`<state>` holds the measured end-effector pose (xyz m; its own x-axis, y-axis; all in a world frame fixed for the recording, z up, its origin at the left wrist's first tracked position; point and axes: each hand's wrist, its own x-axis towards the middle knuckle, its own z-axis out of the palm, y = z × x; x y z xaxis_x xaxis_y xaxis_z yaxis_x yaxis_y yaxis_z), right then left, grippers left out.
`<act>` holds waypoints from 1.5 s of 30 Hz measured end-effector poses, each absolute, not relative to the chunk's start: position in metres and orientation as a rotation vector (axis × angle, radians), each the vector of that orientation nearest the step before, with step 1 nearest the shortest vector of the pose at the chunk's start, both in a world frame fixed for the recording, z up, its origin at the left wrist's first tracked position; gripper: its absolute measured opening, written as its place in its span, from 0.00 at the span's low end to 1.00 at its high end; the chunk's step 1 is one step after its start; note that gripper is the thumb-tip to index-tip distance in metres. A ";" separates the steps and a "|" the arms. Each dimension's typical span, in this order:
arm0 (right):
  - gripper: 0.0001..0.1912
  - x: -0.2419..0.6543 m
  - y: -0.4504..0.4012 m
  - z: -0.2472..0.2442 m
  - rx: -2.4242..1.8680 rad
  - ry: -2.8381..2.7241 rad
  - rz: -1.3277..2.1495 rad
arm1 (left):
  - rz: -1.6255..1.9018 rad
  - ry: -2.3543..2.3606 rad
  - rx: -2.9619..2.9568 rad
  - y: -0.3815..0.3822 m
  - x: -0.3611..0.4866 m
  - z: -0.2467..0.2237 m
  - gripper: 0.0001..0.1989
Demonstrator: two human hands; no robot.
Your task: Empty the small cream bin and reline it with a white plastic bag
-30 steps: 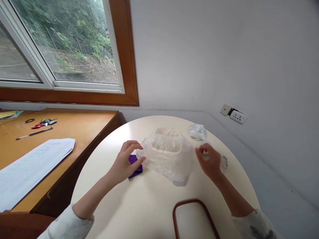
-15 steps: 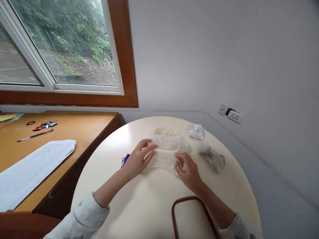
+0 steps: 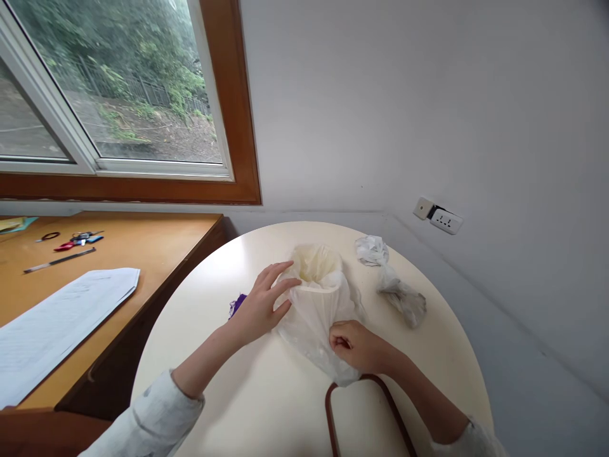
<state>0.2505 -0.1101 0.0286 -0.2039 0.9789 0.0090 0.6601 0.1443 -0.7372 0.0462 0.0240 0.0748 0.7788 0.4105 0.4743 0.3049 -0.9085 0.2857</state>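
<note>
While the bag (image 3: 309, 330) drapes over the container (image 3: 321, 290) at the centre of the frame and dips into its opening, the right hand (image 3: 359, 346) has its fingers clenched on the bag's front, below and to the right of the rim. Folds run from the rim towards that fist, and the bag's lower end spreads past it, overlapping in view the top of a brown loop (image 3: 328, 416) at bottom centre. The left hand (image 3: 259, 309) is at the container's left side, its fingers released and spread, tips at the bag beside the rim, thumb lowest; how firmly they press cannot be told. Its forearm slants up from the lower left; the right forearm comes in from the lower right. Purple cloth (image 3: 236, 304) shows behind the left hand on the tabletop (image 3: 228, 406). Right of centre lie a crumpled bag (image 3: 371, 251) and a greyish one (image 3: 404, 298).
</note>
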 end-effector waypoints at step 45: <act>0.11 0.258 -0.100 0.047 -1.296 -2.149 -0.429 | 0.623 0.742 1.852 0.060 0.078 0.103 0.19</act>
